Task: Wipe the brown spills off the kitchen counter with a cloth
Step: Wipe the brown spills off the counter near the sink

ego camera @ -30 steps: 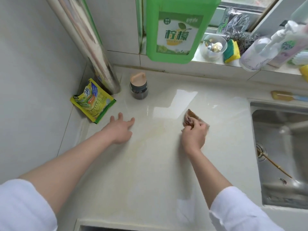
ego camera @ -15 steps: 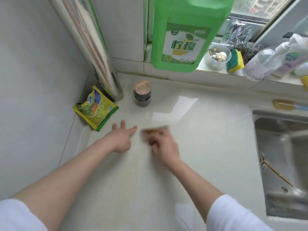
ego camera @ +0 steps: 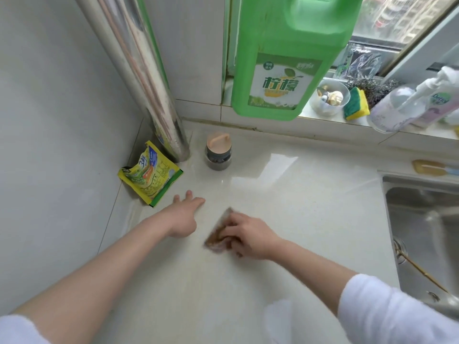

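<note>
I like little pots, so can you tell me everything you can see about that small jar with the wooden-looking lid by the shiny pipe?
The small jar stands upright on the pale counter, near the back wall and just right of the shiny pipe. Its round body looks like clear glass with something dark inside. The lid is flat, light tan, wood-like, with a raised bar handle across the top. Neither hand touches it; it stands apart from the yellow packet.
</note>
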{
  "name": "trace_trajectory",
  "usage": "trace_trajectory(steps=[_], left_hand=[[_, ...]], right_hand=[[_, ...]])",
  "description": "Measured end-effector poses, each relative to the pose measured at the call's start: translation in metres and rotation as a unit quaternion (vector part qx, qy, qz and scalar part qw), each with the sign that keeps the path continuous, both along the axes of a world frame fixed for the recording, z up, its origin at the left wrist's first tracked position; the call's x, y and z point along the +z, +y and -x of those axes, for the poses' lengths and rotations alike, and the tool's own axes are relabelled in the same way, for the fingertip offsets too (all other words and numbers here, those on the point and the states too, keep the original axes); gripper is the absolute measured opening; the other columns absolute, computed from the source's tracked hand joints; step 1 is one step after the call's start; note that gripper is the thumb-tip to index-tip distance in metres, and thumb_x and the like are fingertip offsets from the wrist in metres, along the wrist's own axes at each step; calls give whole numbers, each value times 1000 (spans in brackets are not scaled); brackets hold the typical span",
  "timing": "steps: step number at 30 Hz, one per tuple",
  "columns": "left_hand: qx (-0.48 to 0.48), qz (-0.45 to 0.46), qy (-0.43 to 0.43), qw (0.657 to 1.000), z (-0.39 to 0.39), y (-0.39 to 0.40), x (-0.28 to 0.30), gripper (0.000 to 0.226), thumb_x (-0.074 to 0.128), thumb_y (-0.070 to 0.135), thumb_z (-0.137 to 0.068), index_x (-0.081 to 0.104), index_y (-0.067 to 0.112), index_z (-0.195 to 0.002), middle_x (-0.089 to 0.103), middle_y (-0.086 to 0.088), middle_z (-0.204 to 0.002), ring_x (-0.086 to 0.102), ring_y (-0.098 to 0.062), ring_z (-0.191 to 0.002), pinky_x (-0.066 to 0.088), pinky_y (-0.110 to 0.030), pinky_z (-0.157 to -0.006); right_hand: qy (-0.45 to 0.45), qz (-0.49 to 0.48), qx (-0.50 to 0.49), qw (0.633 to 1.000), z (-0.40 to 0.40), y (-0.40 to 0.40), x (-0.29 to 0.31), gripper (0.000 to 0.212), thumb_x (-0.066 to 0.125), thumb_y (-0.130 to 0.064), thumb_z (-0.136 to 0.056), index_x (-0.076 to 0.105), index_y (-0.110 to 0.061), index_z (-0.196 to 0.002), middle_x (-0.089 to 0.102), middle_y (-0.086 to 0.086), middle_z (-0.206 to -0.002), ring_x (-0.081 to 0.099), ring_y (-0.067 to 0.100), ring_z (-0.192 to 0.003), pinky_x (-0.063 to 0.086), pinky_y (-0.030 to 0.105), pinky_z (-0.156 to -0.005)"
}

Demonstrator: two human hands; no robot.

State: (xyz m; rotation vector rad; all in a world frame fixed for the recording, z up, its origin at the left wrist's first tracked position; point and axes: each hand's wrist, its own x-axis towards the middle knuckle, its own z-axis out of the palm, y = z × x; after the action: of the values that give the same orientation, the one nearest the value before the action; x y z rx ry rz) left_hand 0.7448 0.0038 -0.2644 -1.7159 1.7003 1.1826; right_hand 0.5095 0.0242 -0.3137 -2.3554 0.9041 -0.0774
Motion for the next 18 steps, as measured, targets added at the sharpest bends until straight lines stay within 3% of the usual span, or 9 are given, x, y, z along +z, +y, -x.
trace_trajectory(steps=[2, 4, 6, 8, 10, 12, 14, 16, 18], left_hand=[[26, 2, 18, 999, -3, -2, 2, 72, 31, 3, -92, 13, 29, -157, -7, 1, -166, -3, -29, -153, 14, -43, -123], [38, 44, 9, 998, 0, -5, 6, 57, 38, 15, -96, 26, 25, -151, 21, -7, -163, 25, -32, -148, 31, -38, -115], [62, 155, -25, 986, 7, -14, 15, 43, 47, 25, -93, 39, 23, -135, 57, -10, -136, 56, -32, -119, 48, -37, -93], [116, 282, -29, 952, 17, -31, 28, 38, 55, 32, -88, 42, 20, -122, 65, -6, -118, 63, -33, -102, 52, -40, -81], [197, 358, 9, 913, 26, -49, 37, 49, 65, 41, -85, 40, 18, -121, 65, -6, -119, 64, -34, -103, 52, -42, -80], [253, 371, 46, 892, 32, -64, 40, 70, 74, 46, -80, 36, 16, -130, 58, -8, -130, 60, -34, -113, 51, -43, -85], [277, 354, 84, 889, 37, -74, 33, 85, 81, 47, -73, 35, 18, -138, 53, -7, -138, 56, -31, -122, 49, -40, -91], [305, 331, 130, 884, 41, -81, 19, 87, 86, 46, -66, 41, 21, -136, 57, -2, -134, 56, -27, -121, 48, -36, -90], [321, 327, 141, 878, 47, -88, 5, 86, 87, 48, -60, 45, 24, -132, 61, 1, -128, 60, -25, -116, 50, -34, -86]], right_hand=[[21, -23, -162, 986, 41, -36, 2, 26, 57, -25, -76, 71, -37, -94, 59, -15, -106, 64, 15, -94, 52, 29, -74], [-6, -48, -460, 886, 70, -74, 10, 26, 54, -22, -79, 69, -40, -92, 56, -13, -113, 66, 17, -93, 53, 32, -79], [-10, -45, -620, 784, 63, -90, 8, 33, 51, -17, -83, 66, -40, -103, 51, -6, -121, 62, 22, -103, 51, 35, -87], [-46, -46, -565, 823, 26, -82, 5, 33, 49, -20, -83, 66, -38, -106, 54, -12, -117, 61, 15, -101, 51, 33, -87], [-55, -32, -313, 948, -3, -56, 5, 34, 45, -25, -79, 67, -38, -102, 58, -18, -111, 61, 6, -92, 50, 24, -78], [-11, -9, -88, 996, 7, -56, 4, 34, 50, -21, -76, 71, -34, -99, 59, -12, -110, 59, 10, -95, 45, 19, -71], [3, 3, -173, 985, 36, -87, 4, 30, 56, -20, -77, 73, -34, -97, 61, -11, -110, 62, 14, -99, 46, 21, -74], [-1, -19, -444, 896, 67, -118, 5, 33, 54, -18, -80, 70, -36, -103, 57, -9, -115, 62, 18, -103, 48, 26, -78], [-4, -14, -546, 838, 69, -128, 7, 38, 53, -12, -82, 68, -36, -108, 53, -6, -118, 61, 19, -103, 46, 26, -79]])
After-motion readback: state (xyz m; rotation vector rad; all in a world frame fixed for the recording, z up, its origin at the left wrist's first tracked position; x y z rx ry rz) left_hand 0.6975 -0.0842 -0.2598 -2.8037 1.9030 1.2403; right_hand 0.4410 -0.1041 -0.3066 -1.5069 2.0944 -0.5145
